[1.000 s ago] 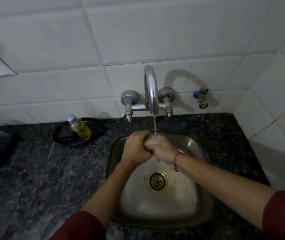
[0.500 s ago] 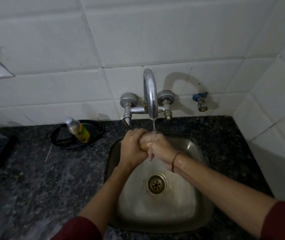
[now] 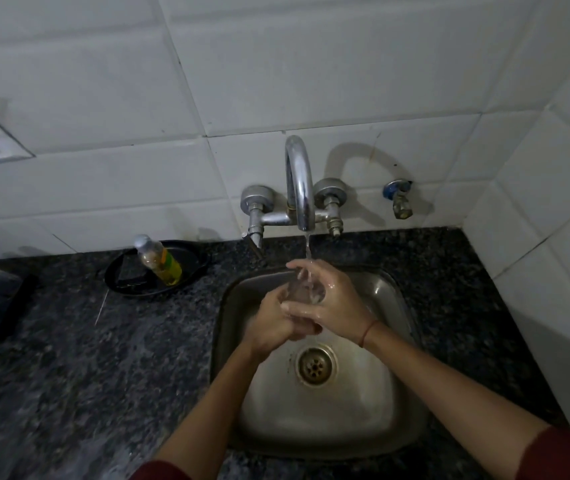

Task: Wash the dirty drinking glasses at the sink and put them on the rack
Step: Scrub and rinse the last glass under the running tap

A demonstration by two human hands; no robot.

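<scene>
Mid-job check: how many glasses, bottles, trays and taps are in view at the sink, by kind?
Glasses: 1, the glass, gripped by the left hand and right hand under the running water
Bottles: 1, the bottle in the black tray
Trays: 1
Taps: 2, the mixer tap and the small wall tap
Total: 5

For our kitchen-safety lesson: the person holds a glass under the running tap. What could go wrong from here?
1. The drinking glass is wet, and the left hand and right hand gripping it look wet too; it might slip and crack against the steel sink.
2. The glass sits close under the tap spout; lifting it carelessly could knock it on the metal.
</scene>
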